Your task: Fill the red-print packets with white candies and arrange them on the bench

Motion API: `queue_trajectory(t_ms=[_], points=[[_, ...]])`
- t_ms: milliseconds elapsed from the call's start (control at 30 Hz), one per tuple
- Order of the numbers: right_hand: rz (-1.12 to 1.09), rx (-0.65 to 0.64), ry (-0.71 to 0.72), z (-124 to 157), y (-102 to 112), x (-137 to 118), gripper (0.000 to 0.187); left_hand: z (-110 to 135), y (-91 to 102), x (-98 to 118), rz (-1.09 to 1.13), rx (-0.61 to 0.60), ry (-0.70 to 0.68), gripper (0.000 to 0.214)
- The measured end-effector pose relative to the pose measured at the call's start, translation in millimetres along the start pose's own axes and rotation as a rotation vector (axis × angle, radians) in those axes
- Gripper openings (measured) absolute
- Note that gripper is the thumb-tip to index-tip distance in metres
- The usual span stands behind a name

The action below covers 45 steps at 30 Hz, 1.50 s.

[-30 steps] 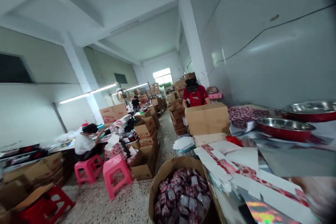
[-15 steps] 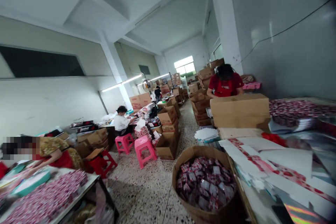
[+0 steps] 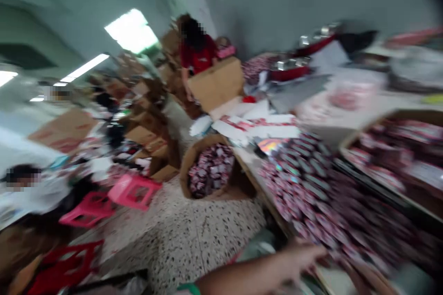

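Observation:
My left forearm comes in from the bottom edge, a green band at its cuff, and ends in my left hand (image 3: 304, 258) at the table's near edge. Its fingers point right but are smeared by motion. To the right, low in the view, part of my right hand (image 3: 368, 279) shows, also blurred. Between the two lies a pale flat piece (image 3: 335, 277); whether either hand grips it I cannot tell. Just beyond the hands, many small red-and-white printed packets (image 3: 304, 193) cover the table in rows.
An open box of packets (image 3: 346, 145) stands at the right. A round cardboard bin (image 3: 185, 170) full of packets is on the floor beside the table. Behind it, a person in red (image 3: 202, 55) stands at a carton (image 3: 218, 85). Pink stools (image 3: 133, 189) are at left.
The view has swung right and tilted, so the bin and the person in red now sit further left. My hands and the rows of packets have come into view.

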State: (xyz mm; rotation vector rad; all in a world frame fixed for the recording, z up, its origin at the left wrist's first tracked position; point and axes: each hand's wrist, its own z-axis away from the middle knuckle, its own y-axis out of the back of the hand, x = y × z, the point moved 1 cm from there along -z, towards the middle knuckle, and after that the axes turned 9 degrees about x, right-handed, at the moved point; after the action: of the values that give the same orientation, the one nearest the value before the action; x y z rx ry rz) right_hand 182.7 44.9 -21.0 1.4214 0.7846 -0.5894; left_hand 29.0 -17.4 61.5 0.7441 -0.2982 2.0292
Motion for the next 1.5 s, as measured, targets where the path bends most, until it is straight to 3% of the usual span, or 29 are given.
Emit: queue_trajectory(t_ms=[100,167,233,300,500,667,767,900,1033,1333,1500], points=[[0.007,0.030,-0.143,4.5,32.6,27.2,0.043,-27.4,-4.9,-4.5,-0.034,-0.117,0.144,0.028],[-0.038,0.082,-0.299,-3.9,42.4,39.2,0.052,-42.9,-4.4,-6.3,0.051,-0.051,0.243,0.024],[-0.054,0.113,-0.346,-13.6,45.6,44.8,0.053,-50.8,-3.4,-5.9,0.134,-0.043,0.293,0.017],[-0.032,0.095,-0.345,-21.4,44.2,44.8,0.048,-52.2,-3.8,-3.0,0.179,-0.054,0.297,0.007],[0.126,0.088,-0.293,-40.2,26.7,39.2,0.036,-50.7,-14.6,8.9,0.171,-0.074,0.227,0.024],[0.269,0.062,-0.307,-50.8,14.2,45.3,0.029,-53.1,-17.1,12.0,0.139,-0.133,0.201,0.020],[0.315,0.069,-0.336,-53.2,11.5,50.5,0.026,-57.7,-14.5,11.2,0.006,-0.113,0.124,0.016],[0.382,0.078,-0.378,-54.3,9.9,55.5,0.028,-66.2,-11.4,11.3,-0.283,-0.038,-0.107,0.015],[0.400,0.048,-0.403,-54.3,7.7,57.0,0.029,-72.7,-11.9,12.9,-0.425,-0.025,-0.302,0.015],[0.441,-0.043,-0.491,-60.2,8.4,49.7,0.027,-81.9,-21.4,30.7,-0.422,-0.108,-0.430,0.012],[0.387,0.011,-0.480,-59.0,5.4,50.1,0.028,-99.1,-47.7,45.6,-0.550,-0.104,-0.563,0.008]])
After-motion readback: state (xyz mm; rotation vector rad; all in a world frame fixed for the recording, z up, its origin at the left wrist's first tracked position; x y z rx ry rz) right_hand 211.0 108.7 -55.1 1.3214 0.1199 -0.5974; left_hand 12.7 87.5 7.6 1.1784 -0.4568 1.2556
